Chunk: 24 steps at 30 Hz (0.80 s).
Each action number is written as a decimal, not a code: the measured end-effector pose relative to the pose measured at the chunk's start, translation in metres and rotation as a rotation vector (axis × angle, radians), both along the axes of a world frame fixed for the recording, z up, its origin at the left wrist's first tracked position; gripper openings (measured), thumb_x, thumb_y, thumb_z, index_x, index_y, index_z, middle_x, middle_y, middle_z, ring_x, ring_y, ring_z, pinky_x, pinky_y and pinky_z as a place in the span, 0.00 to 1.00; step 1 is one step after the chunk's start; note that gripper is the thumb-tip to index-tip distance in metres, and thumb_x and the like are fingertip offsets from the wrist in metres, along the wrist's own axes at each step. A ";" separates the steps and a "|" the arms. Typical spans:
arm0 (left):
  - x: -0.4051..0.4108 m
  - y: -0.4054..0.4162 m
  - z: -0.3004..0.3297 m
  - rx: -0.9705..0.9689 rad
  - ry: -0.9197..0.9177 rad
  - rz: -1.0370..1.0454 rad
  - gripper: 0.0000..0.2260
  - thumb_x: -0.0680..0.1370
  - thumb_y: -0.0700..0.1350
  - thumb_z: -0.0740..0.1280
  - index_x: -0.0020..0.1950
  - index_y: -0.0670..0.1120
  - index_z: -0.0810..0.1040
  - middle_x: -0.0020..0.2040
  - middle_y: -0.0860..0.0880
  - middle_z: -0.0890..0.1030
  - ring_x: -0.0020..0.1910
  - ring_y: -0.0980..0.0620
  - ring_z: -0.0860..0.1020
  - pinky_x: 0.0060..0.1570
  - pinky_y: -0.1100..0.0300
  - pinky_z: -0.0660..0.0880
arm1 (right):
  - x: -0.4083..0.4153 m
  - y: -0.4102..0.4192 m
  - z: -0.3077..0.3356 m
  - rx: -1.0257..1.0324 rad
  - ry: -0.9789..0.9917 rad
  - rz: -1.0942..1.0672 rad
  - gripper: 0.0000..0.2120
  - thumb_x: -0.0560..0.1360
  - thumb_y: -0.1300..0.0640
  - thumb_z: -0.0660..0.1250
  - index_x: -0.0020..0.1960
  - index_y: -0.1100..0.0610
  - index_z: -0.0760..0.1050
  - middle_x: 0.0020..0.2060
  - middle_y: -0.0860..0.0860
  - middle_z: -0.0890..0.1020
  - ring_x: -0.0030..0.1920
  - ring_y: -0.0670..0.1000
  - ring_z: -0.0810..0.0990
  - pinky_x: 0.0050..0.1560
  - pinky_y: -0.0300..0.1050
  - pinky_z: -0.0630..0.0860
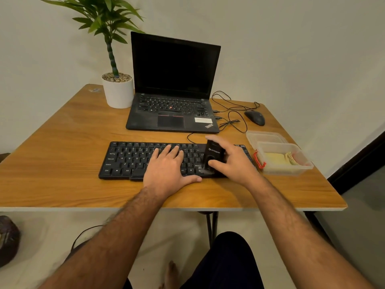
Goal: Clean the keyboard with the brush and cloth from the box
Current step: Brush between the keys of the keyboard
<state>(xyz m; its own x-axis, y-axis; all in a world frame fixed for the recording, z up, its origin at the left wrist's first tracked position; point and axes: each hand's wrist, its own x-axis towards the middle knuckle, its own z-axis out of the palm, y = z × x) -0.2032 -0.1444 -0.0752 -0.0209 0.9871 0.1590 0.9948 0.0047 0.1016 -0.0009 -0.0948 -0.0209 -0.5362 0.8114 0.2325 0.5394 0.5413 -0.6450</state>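
Now right hand [231, 161] grips brush [213, 156] on keyboard [129, 159].

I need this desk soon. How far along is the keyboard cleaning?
Done: the box is open, lid off, and the brush is out. In hand: the right hand grips the brush on the keyboard while the left hand steadies it. Left: the cloth lies in the box, unused.

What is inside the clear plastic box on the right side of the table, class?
Inside the clear plastic box lies a folded pale yellow cloth. Its lid is off, lying behind the box. The cloth covers the bottom, so anything beneath it cannot be seen.
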 end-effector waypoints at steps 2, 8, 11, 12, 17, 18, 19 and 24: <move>0.000 0.000 0.000 -0.011 0.000 0.004 0.50 0.68 0.81 0.51 0.80 0.49 0.60 0.81 0.50 0.59 0.80 0.49 0.53 0.79 0.46 0.47 | 0.013 0.004 0.007 -0.036 -0.001 -0.020 0.32 0.72 0.64 0.72 0.69 0.39 0.68 0.60 0.37 0.74 0.57 0.37 0.76 0.57 0.36 0.76; 0.001 0.000 0.001 -0.014 0.007 0.008 0.51 0.68 0.81 0.50 0.80 0.49 0.60 0.81 0.50 0.59 0.80 0.49 0.53 0.79 0.45 0.47 | -0.006 0.006 0.005 0.001 0.170 -0.229 0.33 0.74 0.58 0.73 0.73 0.40 0.65 0.65 0.44 0.75 0.61 0.43 0.76 0.57 0.47 0.81; 0.001 0.000 0.001 -0.009 0.012 0.009 0.50 0.68 0.81 0.50 0.80 0.49 0.60 0.81 0.50 0.59 0.80 0.49 0.53 0.79 0.46 0.47 | -0.017 -0.008 -0.013 0.038 0.172 -0.277 0.34 0.74 0.56 0.73 0.75 0.40 0.63 0.66 0.46 0.75 0.64 0.45 0.75 0.60 0.50 0.79; 0.001 0.000 0.001 -0.004 0.012 0.011 0.50 0.68 0.81 0.50 0.80 0.49 0.60 0.81 0.50 0.59 0.80 0.49 0.53 0.79 0.46 0.47 | -0.016 -0.014 -0.016 0.061 0.149 -0.299 0.34 0.74 0.56 0.73 0.75 0.40 0.62 0.66 0.47 0.76 0.64 0.45 0.75 0.61 0.50 0.79; 0.002 0.000 0.000 -0.003 0.018 0.018 0.50 0.68 0.81 0.49 0.80 0.49 0.60 0.81 0.50 0.60 0.80 0.49 0.54 0.79 0.45 0.48 | -0.004 -0.048 -0.026 0.122 0.081 -0.357 0.34 0.73 0.56 0.73 0.74 0.42 0.64 0.62 0.47 0.79 0.60 0.46 0.78 0.63 0.48 0.77; 0.002 0.000 0.000 -0.004 0.019 0.020 0.50 0.68 0.81 0.49 0.80 0.49 0.60 0.81 0.50 0.60 0.80 0.49 0.54 0.79 0.45 0.48 | -0.003 -0.050 -0.024 0.117 0.072 -0.361 0.34 0.72 0.56 0.73 0.74 0.43 0.65 0.62 0.47 0.79 0.60 0.46 0.78 0.63 0.48 0.77; 0.001 0.000 0.000 -0.005 0.019 0.020 0.50 0.68 0.81 0.49 0.80 0.49 0.60 0.81 0.50 0.60 0.80 0.49 0.54 0.79 0.45 0.47 | -0.004 -0.050 -0.021 0.107 0.080 -0.370 0.34 0.72 0.56 0.74 0.74 0.43 0.66 0.62 0.46 0.79 0.60 0.45 0.78 0.63 0.47 0.77; 0.001 -0.001 0.002 -0.016 0.018 0.014 0.49 0.69 0.81 0.50 0.80 0.49 0.60 0.81 0.50 0.59 0.80 0.49 0.53 0.79 0.46 0.47 | -0.020 -0.028 -0.014 0.073 0.125 -0.420 0.35 0.73 0.56 0.74 0.75 0.43 0.64 0.62 0.48 0.79 0.60 0.45 0.77 0.61 0.44 0.78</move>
